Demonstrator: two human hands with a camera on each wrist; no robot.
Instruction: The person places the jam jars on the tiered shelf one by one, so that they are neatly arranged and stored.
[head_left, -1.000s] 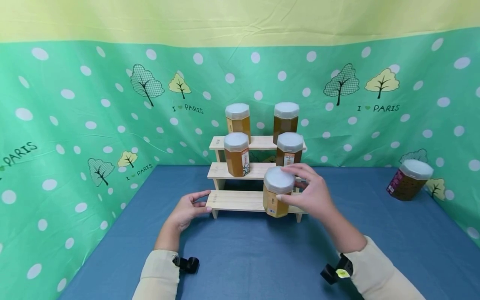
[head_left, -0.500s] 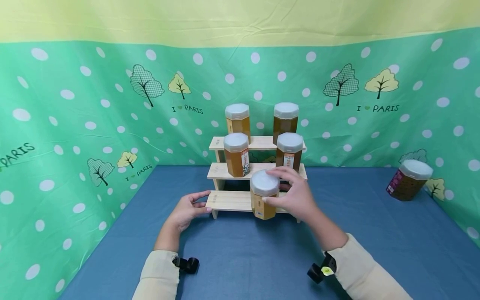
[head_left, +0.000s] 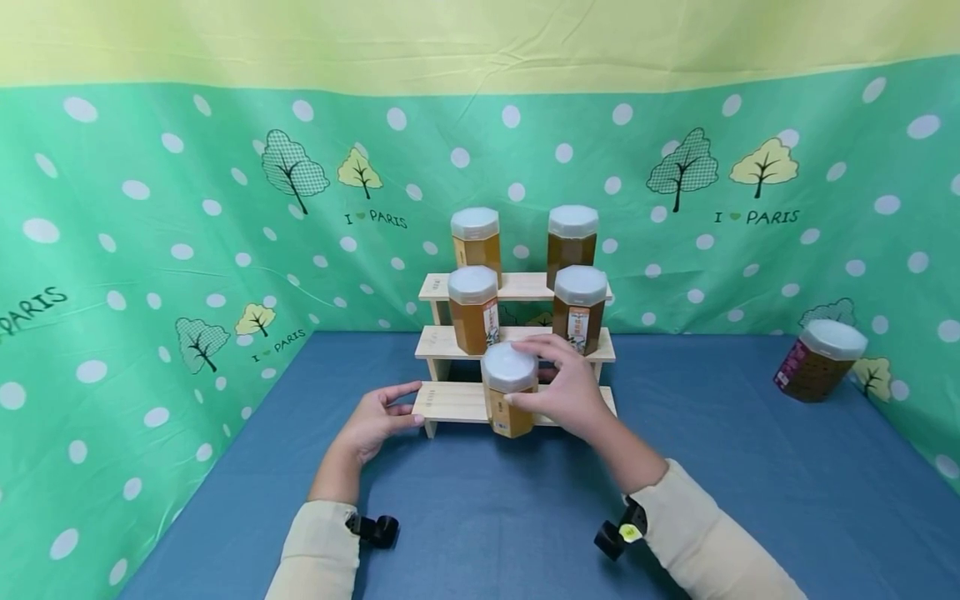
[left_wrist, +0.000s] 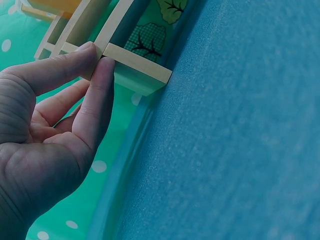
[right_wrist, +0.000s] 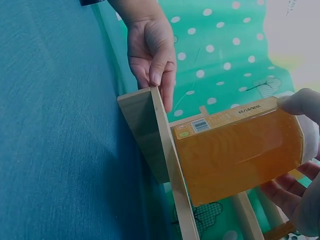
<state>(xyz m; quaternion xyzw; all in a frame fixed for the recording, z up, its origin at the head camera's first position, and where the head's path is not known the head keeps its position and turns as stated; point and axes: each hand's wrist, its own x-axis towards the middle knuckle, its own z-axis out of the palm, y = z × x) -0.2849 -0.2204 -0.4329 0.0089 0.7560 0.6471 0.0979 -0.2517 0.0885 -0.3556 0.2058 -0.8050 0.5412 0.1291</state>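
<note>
A three-tier wooden display stand [head_left: 450,402] is in the middle of the head view. My left hand [head_left: 372,423] pinches the left end of its lowest tier between thumb and finger, which the left wrist view shows close up at the board's end [left_wrist: 137,62]. With my right hand [head_left: 568,390] I grip a jar of golden honey [head_left: 510,404] near its white lid, fingers behind and thumb in front. The jar leans slightly over the lowest tier. In the right wrist view its barcode label [right_wrist: 201,125] shows, and the jar's base [right_wrist: 182,170] is right at the board's front edge.
Two jars stand on the middle tier, an amber one [head_left: 472,321] and a darker one [head_left: 581,321]. On the top tier are a golden jar [head_left: 477,246] and a brown jar [head_left: 572,247]. A dark jar with a purple label [head_left: 813,367] stands far right on the blue cloth [head_left: 480,517].
My right hand has moved left along the lowest tier with the honey jar, from its right end to about the middle. My left hand keeps its place on the stand.
</note>
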